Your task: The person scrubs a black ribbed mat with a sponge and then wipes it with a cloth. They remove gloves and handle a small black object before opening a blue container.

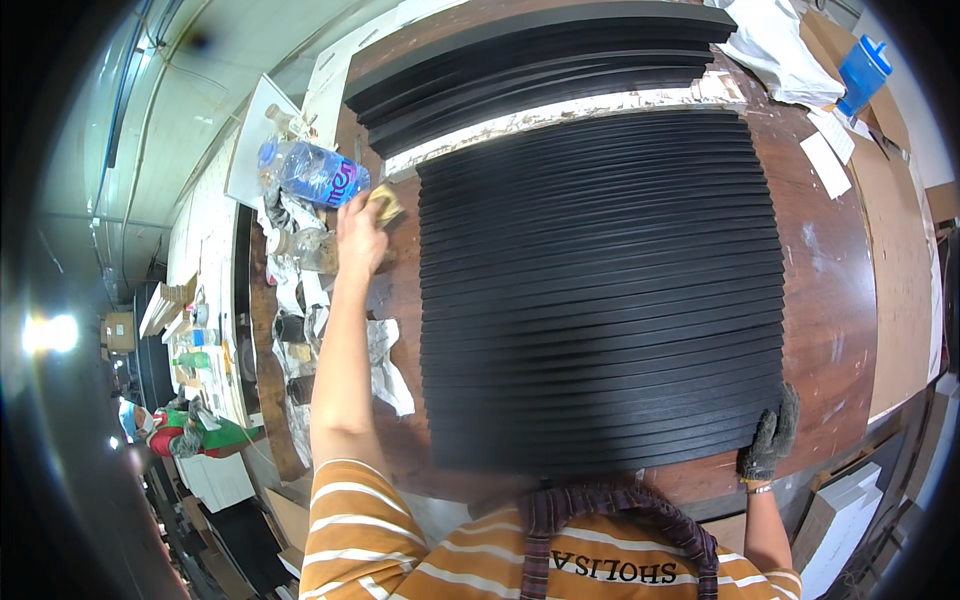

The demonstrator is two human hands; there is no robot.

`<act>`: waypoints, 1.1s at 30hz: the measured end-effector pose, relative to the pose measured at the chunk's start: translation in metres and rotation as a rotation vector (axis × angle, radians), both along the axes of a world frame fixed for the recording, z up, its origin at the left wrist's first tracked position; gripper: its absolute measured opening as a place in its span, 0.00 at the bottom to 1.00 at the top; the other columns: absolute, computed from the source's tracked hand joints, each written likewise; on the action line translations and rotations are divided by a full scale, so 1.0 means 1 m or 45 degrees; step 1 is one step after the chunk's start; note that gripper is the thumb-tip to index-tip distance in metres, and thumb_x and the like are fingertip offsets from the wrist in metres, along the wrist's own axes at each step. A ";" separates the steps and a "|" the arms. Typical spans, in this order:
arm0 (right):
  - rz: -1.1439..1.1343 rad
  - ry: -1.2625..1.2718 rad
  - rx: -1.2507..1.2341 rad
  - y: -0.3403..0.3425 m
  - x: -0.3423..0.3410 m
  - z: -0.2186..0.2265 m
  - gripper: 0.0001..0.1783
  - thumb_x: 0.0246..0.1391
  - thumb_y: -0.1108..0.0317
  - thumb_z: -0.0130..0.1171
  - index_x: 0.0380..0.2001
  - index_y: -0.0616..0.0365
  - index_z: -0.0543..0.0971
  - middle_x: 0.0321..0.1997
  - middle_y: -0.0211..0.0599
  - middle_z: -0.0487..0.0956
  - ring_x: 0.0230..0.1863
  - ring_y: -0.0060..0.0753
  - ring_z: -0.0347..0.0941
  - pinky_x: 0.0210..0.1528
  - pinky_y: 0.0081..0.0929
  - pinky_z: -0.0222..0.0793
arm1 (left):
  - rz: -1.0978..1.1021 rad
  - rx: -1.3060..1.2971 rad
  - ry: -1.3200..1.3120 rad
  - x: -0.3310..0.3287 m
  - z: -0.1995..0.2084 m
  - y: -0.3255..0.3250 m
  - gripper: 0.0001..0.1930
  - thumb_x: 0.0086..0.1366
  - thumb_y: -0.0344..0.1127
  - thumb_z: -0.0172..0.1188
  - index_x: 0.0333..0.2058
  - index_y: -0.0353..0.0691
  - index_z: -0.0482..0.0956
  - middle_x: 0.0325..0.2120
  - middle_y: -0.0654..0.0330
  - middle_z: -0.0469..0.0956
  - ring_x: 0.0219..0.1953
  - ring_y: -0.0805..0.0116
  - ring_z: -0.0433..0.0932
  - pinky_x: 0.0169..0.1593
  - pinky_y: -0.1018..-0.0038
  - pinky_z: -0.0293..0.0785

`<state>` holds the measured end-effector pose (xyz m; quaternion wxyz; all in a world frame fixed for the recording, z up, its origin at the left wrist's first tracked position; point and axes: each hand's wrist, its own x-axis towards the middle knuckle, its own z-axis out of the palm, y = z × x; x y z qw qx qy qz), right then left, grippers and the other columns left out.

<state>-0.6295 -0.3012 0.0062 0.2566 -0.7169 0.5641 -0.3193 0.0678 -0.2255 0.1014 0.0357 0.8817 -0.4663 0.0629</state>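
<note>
My bare left hand (361, 236) reaches over the left side of the table. Its fingers are closed on a small yellow sponge (389, 205), beside a clear plastic bottle with a blue and purple label (325, 175). A wide set of long black slats (600, 290) lies side by side in front of me. At its near right corner, my right hand (770, 440), in a dark grey glove, rests against the slat ends with fingers stretched out. The palm side of that hand is hidden.
More black strips (540, 70) are stacked across the far side. A second clear bottle (310, 248) and stained rags (385, 365) lie at left. A blue tumbler (865, 72), white cloth (770, 50) and paper slips (825, 165) sit far right. Another person (180, 435) works at left.
</note>
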 end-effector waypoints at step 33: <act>-0.024 0.007 -0.006 0.000 -0.009 -0.014 0.26 0.67 0.61 0.54 0.62 0.66 0.74 0.69 0.48 0.73 0.73 0.51 0.61 0.77 0.47 0.48 | -0.284 0.035 0.018 -0.061 0.003 0.048 0.21 0.54 0.19 0.57 0.45 0.43 0.87 0.57 0.54 0.77 0.60 0.50 0.73 0.64 0.57 0.67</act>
